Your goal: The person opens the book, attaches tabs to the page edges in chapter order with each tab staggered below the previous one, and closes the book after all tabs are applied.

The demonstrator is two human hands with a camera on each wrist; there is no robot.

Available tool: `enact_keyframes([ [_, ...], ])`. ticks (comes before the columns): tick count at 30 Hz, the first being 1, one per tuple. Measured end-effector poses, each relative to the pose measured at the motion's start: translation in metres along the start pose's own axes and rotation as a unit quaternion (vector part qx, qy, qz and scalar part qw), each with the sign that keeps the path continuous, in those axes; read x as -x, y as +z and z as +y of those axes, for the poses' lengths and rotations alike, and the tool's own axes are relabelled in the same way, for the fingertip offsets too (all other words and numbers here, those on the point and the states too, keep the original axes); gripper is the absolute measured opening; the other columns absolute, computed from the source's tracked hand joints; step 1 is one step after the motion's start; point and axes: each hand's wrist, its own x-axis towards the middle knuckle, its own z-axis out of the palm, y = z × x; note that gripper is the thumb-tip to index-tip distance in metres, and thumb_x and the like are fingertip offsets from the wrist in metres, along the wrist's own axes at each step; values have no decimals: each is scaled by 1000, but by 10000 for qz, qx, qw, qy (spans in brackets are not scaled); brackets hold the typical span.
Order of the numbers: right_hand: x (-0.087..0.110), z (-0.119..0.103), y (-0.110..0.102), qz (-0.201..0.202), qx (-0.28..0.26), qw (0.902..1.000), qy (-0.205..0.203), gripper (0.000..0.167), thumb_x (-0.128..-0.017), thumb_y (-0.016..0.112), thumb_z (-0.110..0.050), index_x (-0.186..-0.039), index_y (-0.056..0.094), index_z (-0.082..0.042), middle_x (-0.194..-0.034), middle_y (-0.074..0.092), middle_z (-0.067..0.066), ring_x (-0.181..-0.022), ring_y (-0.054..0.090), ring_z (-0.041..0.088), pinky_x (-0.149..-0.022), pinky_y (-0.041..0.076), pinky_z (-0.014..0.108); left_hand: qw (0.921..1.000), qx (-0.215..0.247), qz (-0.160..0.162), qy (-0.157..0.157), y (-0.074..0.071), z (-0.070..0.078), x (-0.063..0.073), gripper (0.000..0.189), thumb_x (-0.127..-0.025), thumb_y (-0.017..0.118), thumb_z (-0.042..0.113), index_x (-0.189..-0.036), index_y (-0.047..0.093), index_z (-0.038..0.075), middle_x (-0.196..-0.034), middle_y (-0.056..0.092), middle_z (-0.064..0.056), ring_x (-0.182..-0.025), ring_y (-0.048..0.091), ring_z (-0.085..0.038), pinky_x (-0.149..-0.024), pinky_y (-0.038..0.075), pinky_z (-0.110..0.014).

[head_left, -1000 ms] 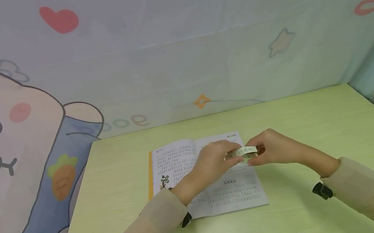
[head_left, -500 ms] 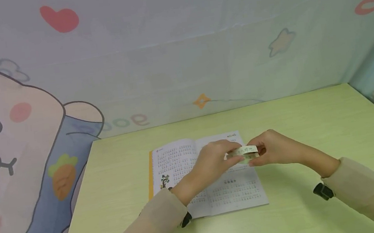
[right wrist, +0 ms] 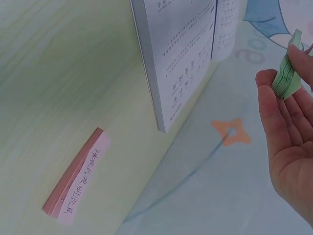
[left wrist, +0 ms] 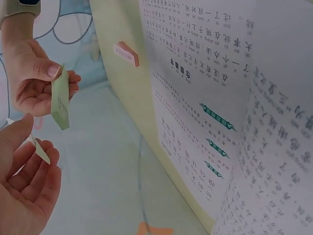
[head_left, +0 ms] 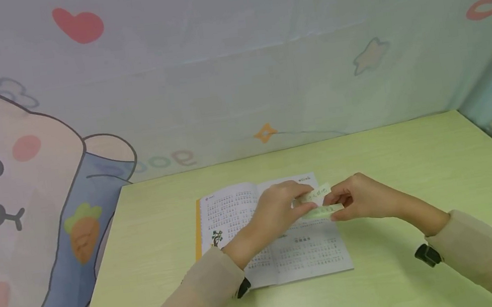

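Note:
Over the upper right page of an open book [head_left: 315, 259], my left hand [head_left: 275, 208] pinches a single pale green paper slip [head_left: 320, 193] with handwriting on it. My right hand [head_left: 365, 199] holds a green sticky-note pad [head_left: 332, 209] between thumb and fingers, just in front of the slip. In the left wrist view the thin slip [left wrist: 41, 152] and the thicker pad [left wrist: 60, 100] are apart. Stacked sheet edges of the pad [right wrist: 286, 78] show in the right wrist view. Characters are written on the pad's top sheet.
A pink sticky-note pad [right wrist: 78, 176] with handwriting lies on the light green table [head_left: 155, 194] to the right of the book; my right hand hides it in the head view. A printed cloth [head_left: 219, 75] stands behind the table. Dark wrist cameras [head_left: 428, 255] sit at my sleeves.
The slip, earlier bowed up from the pad between both hands, is now separate. My left hand has tilted it upward, and the pad has moved slightly down in my right hand.

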Motion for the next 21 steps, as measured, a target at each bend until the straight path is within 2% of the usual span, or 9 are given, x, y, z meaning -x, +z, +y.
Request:
enact_keyframes([
  [6,4,10,3,61,327,9994,-75,19,-78,75,-15,-96,70,-10,-91,68,-5,-74,57,6,-66,52,23,9995,-270,59,124,3,-3,1,31,-84,70,22,-111,67,7,-98,67,-1,-81,61,-8,-74,47,-13],
  [13,19,24,3,173,387,9991,-31,18,-78,75,-12,-95,70,-10,-92,68,-4,-75,58,6,-66,53,24,9975,-561,279,324,6,-7,1,30,-84,71,21,-110,67,6,-97,67,-2,-83,61,-10,-74,49,-16],
  [21,40,43,5,260,748,9967,150,19,-78,76,-17,-96,70,-12,-92,68,-6,-78,59,4,-68,53,24,9976,-594,268,228,8,-11,-2,31,-84,70,22,-111,67,6,-100,67,-3,-88,63,-11,-78,49,-17],
])
